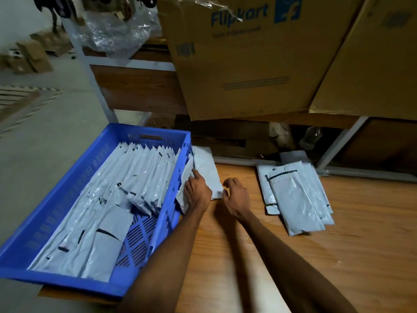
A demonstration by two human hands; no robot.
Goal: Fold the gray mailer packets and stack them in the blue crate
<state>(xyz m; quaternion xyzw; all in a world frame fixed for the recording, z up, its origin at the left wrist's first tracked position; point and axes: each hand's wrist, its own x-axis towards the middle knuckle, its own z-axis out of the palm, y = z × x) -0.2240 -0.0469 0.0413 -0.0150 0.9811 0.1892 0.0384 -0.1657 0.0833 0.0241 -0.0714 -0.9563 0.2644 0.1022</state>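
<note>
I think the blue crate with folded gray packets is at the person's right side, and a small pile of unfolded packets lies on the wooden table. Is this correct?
Not quite. In the head view the blue crate stands at the person's left side, not the right, beside the left hand. The rest holds: it has folded gray packets in it, and the small pile of packets lies on the wooden table.

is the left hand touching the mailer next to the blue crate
Touching. The head view shows the left hand lying on the gray mailer beside the blue crate, fingers over its left edge.
</note>
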